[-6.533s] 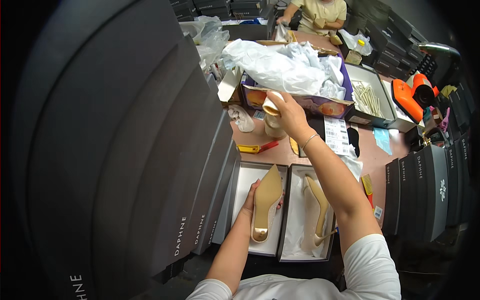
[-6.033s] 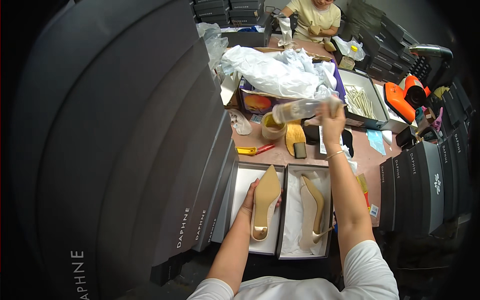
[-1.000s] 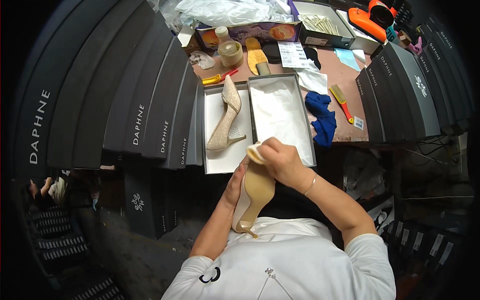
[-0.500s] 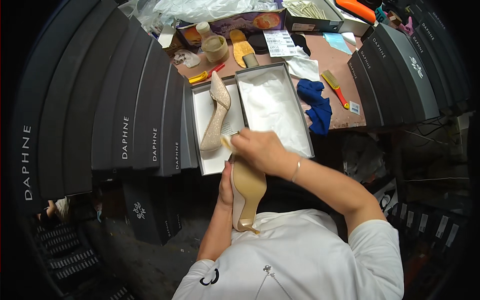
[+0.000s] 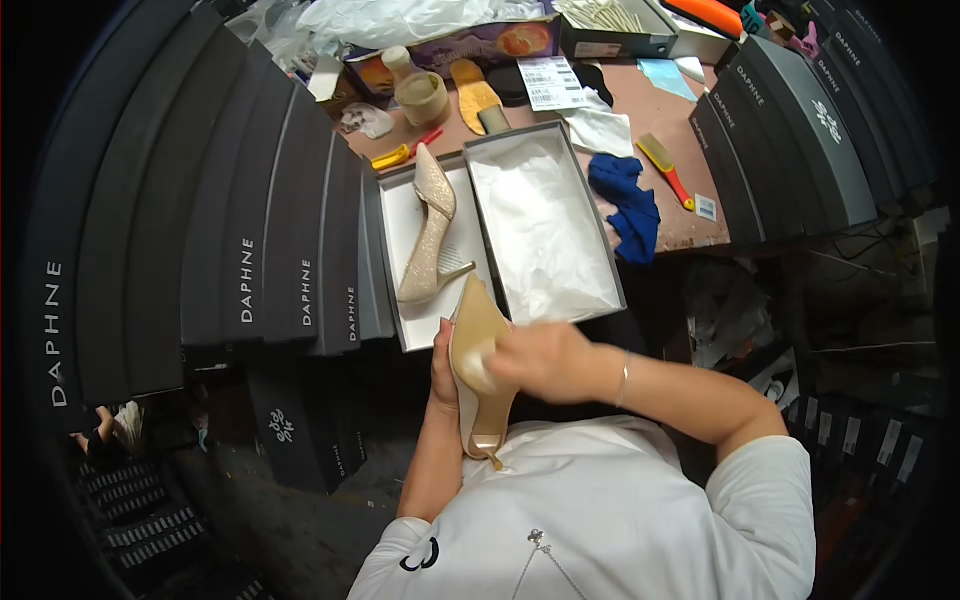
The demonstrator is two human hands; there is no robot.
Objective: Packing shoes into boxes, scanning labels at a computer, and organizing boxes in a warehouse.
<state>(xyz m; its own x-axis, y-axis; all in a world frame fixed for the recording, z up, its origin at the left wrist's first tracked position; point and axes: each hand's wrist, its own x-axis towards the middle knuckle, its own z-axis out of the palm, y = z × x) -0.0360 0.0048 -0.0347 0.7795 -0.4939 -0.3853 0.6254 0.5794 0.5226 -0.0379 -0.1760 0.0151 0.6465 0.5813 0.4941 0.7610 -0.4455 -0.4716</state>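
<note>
My left hand (image 5: 444, 375) grips a beige high-heeled pump (image 5: 470, 325) by its side. The shoe stands sole up, toe pointing away from me, its heel close to my white shirt. My right hand (image 5: 555, 362) is closed and pressed near the middle of the sole. A small pale piece (image 5: 480, 368) shows at its fingertips, too blurred to name. Just beyond, a matching glittery pump (image 5: 430, 235) lies on its side in one half of an opened shoe box (image 5: 388, 262). White tissue paper (image 5: 545, 220) lines the other half.
Stacks of dark shoe boxes (image 5: 225, 200) wall the left, with more boxes (image 5: 790, 140) at right. On the table lie a blue cloth (image 5: 625, 195), a yellow-and-red brush (image 5: 665, 170), a yellow-handled tool (image 5: 392, 157), a bottle (image 5: 398, 62), a tan insole (image 5: 472, 95) and a label sheet (image 5: 550, 83).
My right hand has moved from the shoe's toe down toward me, to the middle of the sole. The toe and the other pump's heel now show. My left hand keeps its hold.
</note>
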